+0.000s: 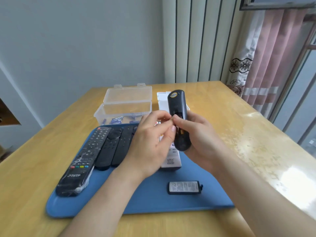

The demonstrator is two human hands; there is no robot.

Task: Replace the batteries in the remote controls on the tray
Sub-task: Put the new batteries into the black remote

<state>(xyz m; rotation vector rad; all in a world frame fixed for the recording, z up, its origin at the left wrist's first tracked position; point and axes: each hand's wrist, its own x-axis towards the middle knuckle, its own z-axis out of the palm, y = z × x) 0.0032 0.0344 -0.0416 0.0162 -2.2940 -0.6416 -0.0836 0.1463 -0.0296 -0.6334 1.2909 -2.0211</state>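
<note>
Rounded black remote (177, 103) gripped in right fingers (182, 121), left fingers (160, 117) pinching small battery (170, 119)

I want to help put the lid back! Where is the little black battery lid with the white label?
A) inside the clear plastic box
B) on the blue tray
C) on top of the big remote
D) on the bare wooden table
B: the battery lid lies flat on the blue tray, label up, near its front edge.

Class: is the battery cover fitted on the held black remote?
No, the labelled black cover lies on the blue tray, apart from the black remote.
</note>
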